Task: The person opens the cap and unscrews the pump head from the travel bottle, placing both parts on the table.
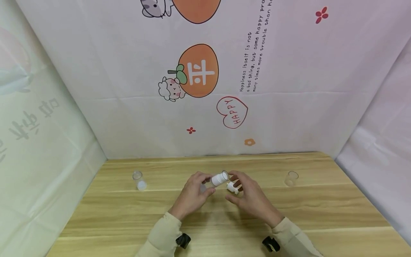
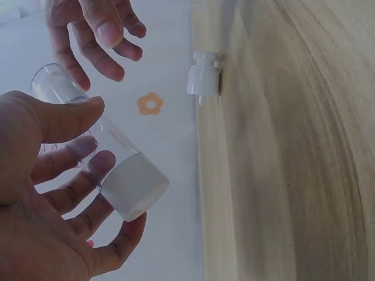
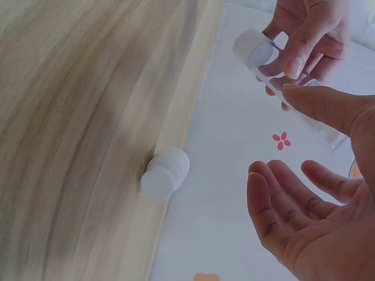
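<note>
My left hand point(image 1: 192, 192) grips a clear cylindrical bottle point(image 2: 111, 137) with a white base point(image 2: 135, 187); thumb and fingers are around its clear wall. The bottle is tilted, its clear rim toward the right hand in the head view. My right hand point(image 1: 252, 196) is near that rim with fingers spread and loosely bent, holding nothing. In the right wrist view, its thumb overlaps the bottle; whether they touch, I cannot tell. A white pump head point(image 2: 204, 76) stands on the table beyond the hands, partly covered by the right fingers in the head view.
On the wood-grain table point(image 1: 128, 221), a clear container with a white part point(image 1: 141, 185) is at the left. A clear cup-like cap point(image 1: 291, 178) is at the right. A printed white cloth point(image 1: 282, 117) hangs behind the table, with cloth at both sides.
</note>
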`<state>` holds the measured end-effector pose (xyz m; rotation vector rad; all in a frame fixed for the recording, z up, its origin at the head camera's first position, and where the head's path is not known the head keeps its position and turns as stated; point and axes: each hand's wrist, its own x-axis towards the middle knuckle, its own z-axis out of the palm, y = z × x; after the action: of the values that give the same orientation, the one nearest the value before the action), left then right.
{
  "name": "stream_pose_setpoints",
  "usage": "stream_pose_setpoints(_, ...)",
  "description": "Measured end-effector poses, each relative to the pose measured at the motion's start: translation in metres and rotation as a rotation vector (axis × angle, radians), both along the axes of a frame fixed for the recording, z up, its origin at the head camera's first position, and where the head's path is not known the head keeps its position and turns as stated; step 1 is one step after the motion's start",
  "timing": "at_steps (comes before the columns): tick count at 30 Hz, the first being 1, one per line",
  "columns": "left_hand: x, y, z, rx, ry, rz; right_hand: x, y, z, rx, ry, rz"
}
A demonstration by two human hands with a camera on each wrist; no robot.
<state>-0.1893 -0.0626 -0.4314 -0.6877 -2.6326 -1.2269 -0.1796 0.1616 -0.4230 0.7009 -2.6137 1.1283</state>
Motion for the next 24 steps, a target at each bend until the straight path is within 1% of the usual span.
stream_pose_setpoints(11,0.005,-0.004,0.006,-0.118,0.055,0.004,-0.002,0.0,0.002,-0.022,0.052,0.053)
stream_pose_setpoints(16,0.006,-0.005,0.009,-0.169,0.069,-0.021,-0.003,0.0,0.003,-0.03,0.087,0.097)
stream_pose_setpoints(20,0.006,-0.006,0.011,-0.211,0.082,-0.048,-0.002,0.0,0.005,-0.016,0.108,0.112)
stream_pose_setpoints(24,0.007,-0.005,0.013,-0.244,0.08,-0.062,-0.002,-0.002,0.005,-0.016,0.122,0.138)
